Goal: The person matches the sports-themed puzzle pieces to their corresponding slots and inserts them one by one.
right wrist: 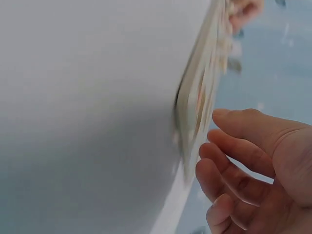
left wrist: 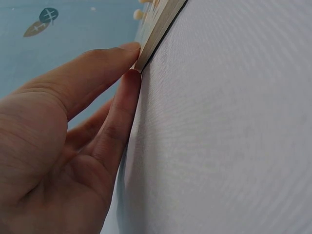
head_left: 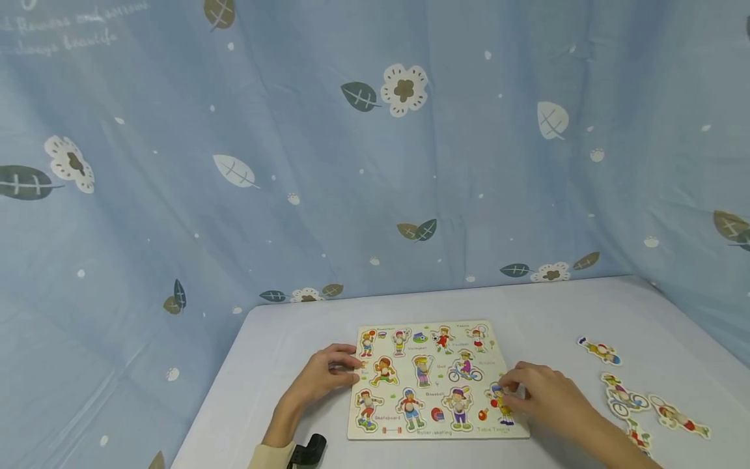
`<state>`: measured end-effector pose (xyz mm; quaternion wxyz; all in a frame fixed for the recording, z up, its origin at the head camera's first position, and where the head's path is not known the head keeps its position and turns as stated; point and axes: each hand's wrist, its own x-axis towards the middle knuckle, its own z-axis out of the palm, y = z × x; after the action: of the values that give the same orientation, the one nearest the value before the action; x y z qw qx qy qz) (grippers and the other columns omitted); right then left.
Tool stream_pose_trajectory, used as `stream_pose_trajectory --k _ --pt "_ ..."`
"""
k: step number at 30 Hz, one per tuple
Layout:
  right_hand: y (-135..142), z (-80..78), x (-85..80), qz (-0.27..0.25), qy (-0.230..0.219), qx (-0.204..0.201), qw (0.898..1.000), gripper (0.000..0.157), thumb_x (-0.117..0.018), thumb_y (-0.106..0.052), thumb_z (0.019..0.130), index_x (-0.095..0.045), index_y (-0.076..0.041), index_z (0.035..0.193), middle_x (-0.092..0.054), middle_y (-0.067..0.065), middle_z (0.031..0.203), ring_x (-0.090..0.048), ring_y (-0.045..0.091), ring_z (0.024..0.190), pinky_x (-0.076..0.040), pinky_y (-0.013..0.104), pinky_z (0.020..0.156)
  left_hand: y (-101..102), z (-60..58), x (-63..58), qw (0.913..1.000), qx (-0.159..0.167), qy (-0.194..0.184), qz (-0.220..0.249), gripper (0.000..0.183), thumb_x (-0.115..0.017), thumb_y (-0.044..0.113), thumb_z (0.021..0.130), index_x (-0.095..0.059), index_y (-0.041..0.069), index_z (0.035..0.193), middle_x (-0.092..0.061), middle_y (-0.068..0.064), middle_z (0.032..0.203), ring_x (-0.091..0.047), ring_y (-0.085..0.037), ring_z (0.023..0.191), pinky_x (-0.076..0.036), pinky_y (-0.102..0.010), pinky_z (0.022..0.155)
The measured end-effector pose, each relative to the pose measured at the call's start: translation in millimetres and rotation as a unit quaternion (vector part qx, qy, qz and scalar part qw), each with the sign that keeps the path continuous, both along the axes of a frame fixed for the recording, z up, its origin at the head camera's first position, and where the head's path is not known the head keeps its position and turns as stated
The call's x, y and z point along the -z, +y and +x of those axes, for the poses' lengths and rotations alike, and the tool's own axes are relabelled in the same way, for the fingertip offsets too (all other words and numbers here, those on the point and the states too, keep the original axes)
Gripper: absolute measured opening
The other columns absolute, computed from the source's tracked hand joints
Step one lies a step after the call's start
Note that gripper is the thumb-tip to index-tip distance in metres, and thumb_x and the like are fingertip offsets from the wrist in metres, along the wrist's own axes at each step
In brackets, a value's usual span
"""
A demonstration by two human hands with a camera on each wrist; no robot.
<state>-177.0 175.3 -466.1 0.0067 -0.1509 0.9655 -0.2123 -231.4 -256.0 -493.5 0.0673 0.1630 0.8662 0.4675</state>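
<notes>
A wooden peg puzzle board (head_left: 410, 374) with sports figures lies flat on the table. At its left edge is my left hand (head_left: 326, 378); in the left wrist view the thumb (left wrist: 92, 73) and a finger pinch the board's edge (left wrist: 158, 36). My right hand (head_left: 541, 394) is at the lower right corner, with its fingertips over the table tennis figure piece (head_left: 500, 407) and partly hiding it. In the right wrist view the right hand (right wrist: 258, 170) has loosely bent fingers beside the board's edge (right wrist: 187, 109), and nothing shows between thumb and fingers.
Several loose puzzle pieces lie to the right of the board, among them a cyclist (head_left: 624, 396), a racket player (head_left: 680, 417) and a swimmer-like figure (head_left: 600, 350). A black device (head_left: 309, 449) is by the left wrist. A blue patterned curtain (head_left: 351, 163) hangs behind the white table (head_left: 281, 332).
</notes>
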Motion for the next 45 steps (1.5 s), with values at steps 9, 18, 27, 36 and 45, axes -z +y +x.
stream_pose_trajectory --k 9,18,27,36,45 --pt "84 -14.5 -0.5 0.024 -0.050 0.072 0.996 0.021 -0.077 -0.027 0.082 -0.075 -0.016 0.100 -0.069 -0.005 0.089 -0.057 0.010 0.071 -0.046 0.028 0.054 1 -0.2 -0.6 1.0000 -0.007 0.003 0.000 0.021 -0.080 0.017 0.081 -0.075 0.010 0.100 -0.055 -0.015 0.138 -0.056 -0.033 0.123 -0.057 -0.021 0.089" --pt "138 -9.4 8.0 0.048 -0.077 0.093 0.992 0.026 -0.077 -0.032 0.082 -0.075 -0.013 0.100 -0.069 -0.002 0.091 -0.063 0.016 0.077 -0.052 0.039 0.056 2 -1.4 0.5 1.0000 -0.003 0.006 -0.002 0.022 -0.080 0.017 0.081 -0.076 0.009 0.101 -0.055 -0.015 0.138 -0.056 -0.035 0.123 -0.057 -0.021 0.088" --pt "155 -7.8 11.0 0.056 -0.099 0.105 0.988 0.027 -0.076 -0.036 0.082 -0.075 -0.013 0.096 -0.069 -0.004 0.086 -0.064 0.021 0.079 -0.052 0.045 0.060 2 0.6 -1.0 1.0000 -0.003 0.008 0.000 0.021 -0.080 0.016 0.081 -0.075 0.008 0.100 -0.055 -0.017 0.137 -0.056 -0.036 0.122 -0.058 -0.024 0.088" --pt "164 -4.6 14.8 0.055 -0.115 0.108 0.986 0.018 -0.077 -0.030 0.081 -0.073 -0.016 0.091 -0.070 -0.006 0.083 -0.062 0.016 0.074 -0.051 0.041 0.059 1 -0.1 0.4 1.0000 -0.002 0.009 0.001 0.021 -0.080 0.016 0.080 -0.076 0.009 0.099 -0.055 -0.016 0.137 -0.056 -0.036 0.123 -0.058 -0.022 0.089" --pt "168 -3.2 18.4 0.066 -0.114 0.104 0.986 0.016 -0.077 -0.028 0.082 -0.072 -0.016 0.092 -0.068 -0.007 0.081 -0.060 0.013 0.073 -0.050 0.040 0.059 0 -1.3 1.6 1.0000 -0.001 0.008 0.001 0.022 -0.080 0.016 0.081 -0.076 0.009 0.100 -0.055 -0.016 0.138 -0.056 -0.035 0.123 -0.058 -0.022 0.088"
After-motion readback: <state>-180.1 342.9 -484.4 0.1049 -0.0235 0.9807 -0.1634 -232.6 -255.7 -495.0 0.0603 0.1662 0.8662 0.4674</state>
